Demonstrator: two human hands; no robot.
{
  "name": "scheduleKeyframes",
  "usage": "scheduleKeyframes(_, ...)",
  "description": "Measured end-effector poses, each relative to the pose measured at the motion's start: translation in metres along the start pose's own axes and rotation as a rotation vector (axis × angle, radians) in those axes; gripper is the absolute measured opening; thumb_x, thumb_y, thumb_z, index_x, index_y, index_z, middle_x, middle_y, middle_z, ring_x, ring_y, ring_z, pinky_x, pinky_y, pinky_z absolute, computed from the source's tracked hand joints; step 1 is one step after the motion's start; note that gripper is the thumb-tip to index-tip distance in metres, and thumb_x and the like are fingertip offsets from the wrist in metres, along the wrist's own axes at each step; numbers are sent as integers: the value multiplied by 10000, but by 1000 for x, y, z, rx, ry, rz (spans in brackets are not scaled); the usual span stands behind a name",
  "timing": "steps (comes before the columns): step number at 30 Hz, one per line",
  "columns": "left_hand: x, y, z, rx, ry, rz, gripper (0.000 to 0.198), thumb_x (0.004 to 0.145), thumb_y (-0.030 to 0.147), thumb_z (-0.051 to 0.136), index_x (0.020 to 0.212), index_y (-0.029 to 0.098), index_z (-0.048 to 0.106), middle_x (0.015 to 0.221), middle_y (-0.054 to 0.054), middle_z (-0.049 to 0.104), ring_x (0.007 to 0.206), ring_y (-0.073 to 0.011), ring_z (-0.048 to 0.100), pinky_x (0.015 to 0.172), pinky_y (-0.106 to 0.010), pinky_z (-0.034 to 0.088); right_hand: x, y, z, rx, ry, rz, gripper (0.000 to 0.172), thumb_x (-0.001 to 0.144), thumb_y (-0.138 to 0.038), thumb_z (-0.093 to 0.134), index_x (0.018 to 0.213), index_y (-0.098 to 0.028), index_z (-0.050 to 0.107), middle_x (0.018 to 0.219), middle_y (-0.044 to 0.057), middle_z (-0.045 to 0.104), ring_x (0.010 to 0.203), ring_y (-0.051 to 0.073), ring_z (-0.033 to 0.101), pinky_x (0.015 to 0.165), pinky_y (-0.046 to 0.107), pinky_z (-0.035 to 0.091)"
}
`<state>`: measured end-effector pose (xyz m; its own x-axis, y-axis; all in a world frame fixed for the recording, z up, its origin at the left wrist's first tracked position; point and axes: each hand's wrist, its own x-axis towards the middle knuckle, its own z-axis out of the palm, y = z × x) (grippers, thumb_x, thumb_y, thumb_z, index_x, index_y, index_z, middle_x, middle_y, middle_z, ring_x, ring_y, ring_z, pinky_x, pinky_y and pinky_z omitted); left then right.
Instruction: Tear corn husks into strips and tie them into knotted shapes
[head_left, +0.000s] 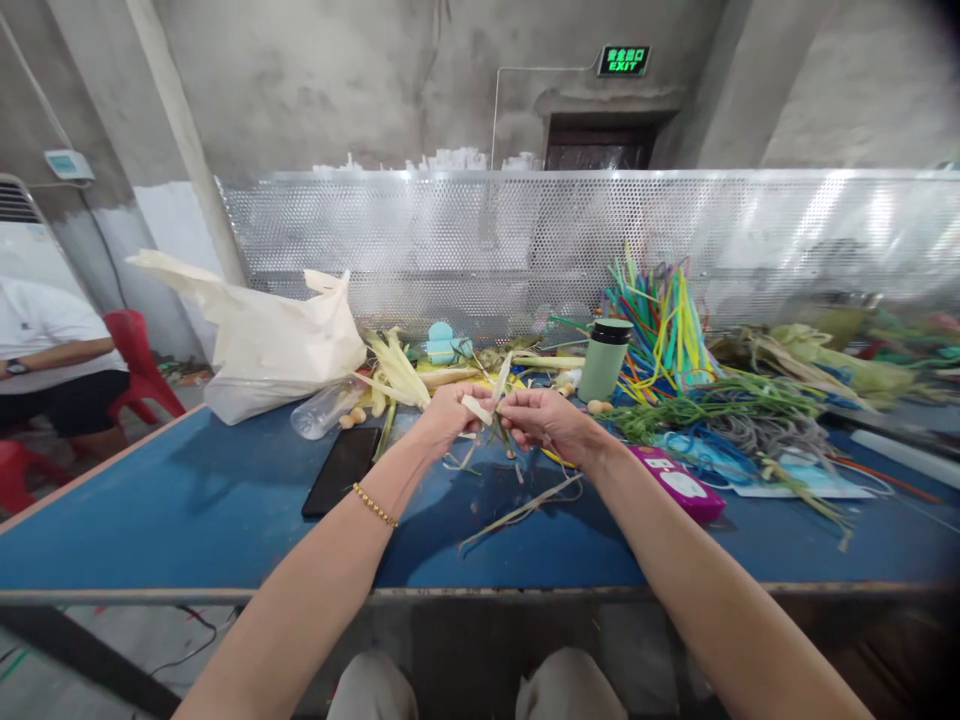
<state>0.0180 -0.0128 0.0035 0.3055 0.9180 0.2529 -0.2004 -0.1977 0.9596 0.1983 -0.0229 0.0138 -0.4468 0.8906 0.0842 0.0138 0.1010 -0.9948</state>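
Observation:
Above the middle of the blue table [232, 530], my two hands meet over a small bundle of pale corn husk strips [502, 378]. My left hand [450, 415] pinches the bundle from the left, a gold bead bracelet on that wrist. From the other side, my right hand [547, 422] grips it with bent fingers. One strip points upward between the hands, and loose ends dangle below. A thin dry strip [517, 515] lies on the table under them. Larger corn husks [401, 368] rest just beyond my left hand.
Left of my hands are a black phone [341, 470], a clear bottle [319, 412] and a cream plastic bag [281, 335]. To the right stand a green tumbler [604, 362], colourful strips [667, 320] and a purple box [679, 485]. A perforated metal screen [420, 235] backs the table; a person [52, 345] sits left.

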Motion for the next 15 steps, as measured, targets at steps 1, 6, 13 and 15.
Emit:
scheduleKeyframes(1, 0, -1, 0, 2, -16, -23, 278, 624, 321, 818, 712, 113, 656, 549, 16, 531, 445, -48, 375, 473, -237, 226, 0, 0, 0, -3, 2, 12, 339, 686, -413, 823, 741, -144, 625, 560, -12, 618, 442, 74, 527, 427, 191, 428)
scheduleKeyframes(6, 0, -2, -3, 2, -114, -45, 218, 605, 277, 794, 630, 120, 645, 536, 26, 495, 459, -50, 387, 485, -238, 221, -1, 0, -2, 13, -13, 26, 347, 654, -368, 842, 796, -149, 613, 567, -2, 635, 472, 103, 568, 472, 227, 490)
scheduleKeyframes(13, 0, -2, -4, 71, 13, -76, 129, 585, 192, 747, 663, 100, 703, 510, 8, 527, 448, -60, 380, 489, -242, 242, 1, 1, 4, -31, 53, 36, 341, 646, -360, 821, 748, -170, 556, 478, -109, 397, 364, 11, 242, 352, 155, 136)
scheduleKeyframes(15, 0, -2, -5, 100, 17, -67, 105, 588, 183, 725, 651, 104, 698, 508, 10, 524, 444, -58, 368, 488, -240, 234, 2, -1, 8, -90, 97, 29, 308, 653, -353, 792, 721, -174, 551, 460, -114, 356, 364, 14, 226, 357, 166, 128)
